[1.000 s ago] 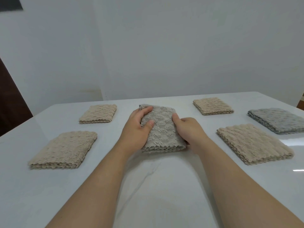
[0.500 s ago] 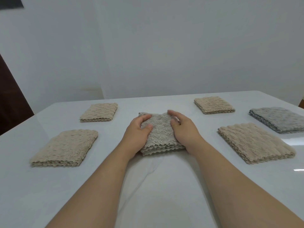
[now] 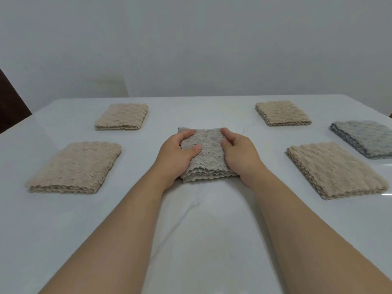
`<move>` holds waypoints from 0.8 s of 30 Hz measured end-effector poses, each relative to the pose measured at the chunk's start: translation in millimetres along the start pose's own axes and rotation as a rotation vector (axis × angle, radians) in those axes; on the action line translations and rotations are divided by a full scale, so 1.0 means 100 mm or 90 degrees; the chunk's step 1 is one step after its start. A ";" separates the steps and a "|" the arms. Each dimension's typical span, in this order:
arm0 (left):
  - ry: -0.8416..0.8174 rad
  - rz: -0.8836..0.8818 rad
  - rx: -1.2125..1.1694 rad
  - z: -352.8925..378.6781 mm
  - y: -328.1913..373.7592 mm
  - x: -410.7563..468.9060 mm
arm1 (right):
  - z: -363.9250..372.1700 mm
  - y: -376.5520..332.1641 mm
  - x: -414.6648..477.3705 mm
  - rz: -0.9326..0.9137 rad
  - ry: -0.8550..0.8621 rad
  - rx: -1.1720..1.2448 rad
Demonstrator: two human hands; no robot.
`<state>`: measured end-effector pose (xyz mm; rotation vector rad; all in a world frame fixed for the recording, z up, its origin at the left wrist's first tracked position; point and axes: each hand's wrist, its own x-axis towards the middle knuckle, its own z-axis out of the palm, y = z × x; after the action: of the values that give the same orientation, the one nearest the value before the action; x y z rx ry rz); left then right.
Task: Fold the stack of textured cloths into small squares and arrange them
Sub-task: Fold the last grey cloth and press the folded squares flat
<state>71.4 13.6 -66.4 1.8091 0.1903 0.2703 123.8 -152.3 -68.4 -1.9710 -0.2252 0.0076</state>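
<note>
A folded grey-beige textured cloth (image 3: 206, 153) lies in the middle of the white table (image 3: 212, 240). My left hand (image 3: 177, 154) grips its left edge, thumb on top and fingers curled over the far corner. My right hand (image 3: 238, 152) holds its right edge with curled fingers. Around it lie folded cloths: a beige one at near left (image 3: 76, 167), a beige one at far left (image 3: 123, 116), a beige one at far right (image 3: 282, 113), a beige one at near right (image 3: 334, 168), and a grey one at the right edge (image 3: 367, 137).
The table's far edge meets a plain white wall (image 3: 212, 49). A dark brown panel (image 3: 10, 102) stands at the far left. Bare table surface lies between the cloths and in front of the centre cloth.
My right hand moved from the cloth's lower right side up along its right edge, fingers now curled at the far corner. The cloth looks squarer and more compact. The surrounding cloths did not move.
</note>
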 end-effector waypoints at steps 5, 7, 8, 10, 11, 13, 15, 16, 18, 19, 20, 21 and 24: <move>0.020 0.009 0.020 -0.05 -0.07 -0.02 | 0.01 0.00 -0.01 -0.005 0.009 -0.074; 0.026 -0.020 0.029 -0.04 -0.05 -0.01 | 0.00 -0.01 -0.01 0.028 0.009 -0.066; 0.031 -0.043 0.050 -0.05 -0.04 -0.01 | 0.00 -0.03 -0.01 0.041 -0.004 -0.072; 0.018 -0.099 0.085 -0.09 0.09 -0.01 | -0.02 -0.15 -0.02 0.075 -0.044 -0.099; 0.002 -0.125 0.096 -0.13 0.20 -0.04 | -0.05 -0.25 -0.06 0.091 -0.058 -0.106; -0.043 -0.151 0.127 -0.28 0.51 -0.16 | -0.09 -0.54 -0.18 0.115 -0.078 -0.112; -0.069 -0.163 0.176 -0.53 0.85 -0.32 | -0.11 -0.92 -0.34 0.144 -0.099 -0.118; -0.079 -0.173 0.187 -0.69 1.00 -0.40 | -0.09 -1.12 -0.42 0.143 -0.111 -0.131; -0.092 -0.219 0.171 -1.04 1.26 -0.59 | -0.01 -1.52 -0.59 0.119 -0.139 -0.165; -0.100 -0.248 0.150 -1.23 1.35 -0.66 | 0.06 -1.69 -0.64 0.105 -0.153 -0.174; -0.108 -0.274 0.128 -1.42 1.41 -0.71 | 0.15 -1.84 -0.68 0.092 -0.167 -0.178; -0.115 -0.290 0.116 -1.62 1.43 -0.77 | 0.25 -1.98 -0.71 0.079 -0.181 -0.183; -0.138 -0.299 0.112 -2.23 1.37 -0.87 | 0.68 -2.26 -0.76 0.042 -0.202 -0.196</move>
<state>-77.3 162.7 112.2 1.8913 0.4870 -0.2819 6.4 -16.2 102.9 -2.2787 -0.3866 0.3483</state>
